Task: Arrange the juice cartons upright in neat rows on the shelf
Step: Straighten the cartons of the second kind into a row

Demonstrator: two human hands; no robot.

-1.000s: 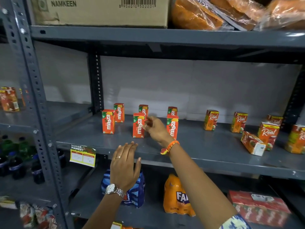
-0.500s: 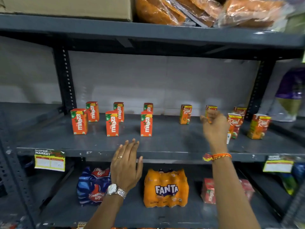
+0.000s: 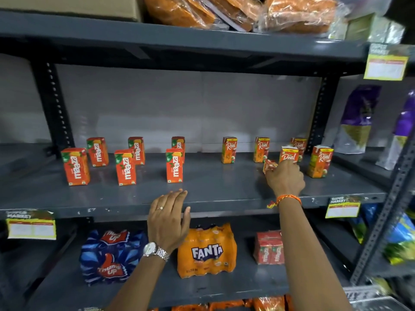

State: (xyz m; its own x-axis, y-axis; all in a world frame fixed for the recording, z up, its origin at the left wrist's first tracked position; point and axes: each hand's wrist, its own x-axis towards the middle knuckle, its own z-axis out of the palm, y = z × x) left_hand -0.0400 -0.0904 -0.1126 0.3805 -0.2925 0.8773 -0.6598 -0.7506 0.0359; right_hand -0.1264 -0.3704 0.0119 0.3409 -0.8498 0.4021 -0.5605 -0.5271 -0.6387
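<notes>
Grey steel shelf, partly sorted. On its left side, six orange Maaza cartons upright in two loose rows of three, spaced apart rather than closed up. On its right side, five Real cartons upright but ragged in line, plus one toppled carton tilted on the shelf just in front of them. Right hand reaching in, fingers curled round that toppled carton, grip seemingly closing though full contact hard to confirm. Left hand empty, fingers flat and spread, resting against the front lip of the shelf. Judged roughly two-thirds done: Maaza side standing, Real side lacking one carton set upright and the rows squared. Below, shrink-wrapped Fanta pack and Thums Up pack with bottles inside; beside them a wrapped Maaza multipack.
</notes>
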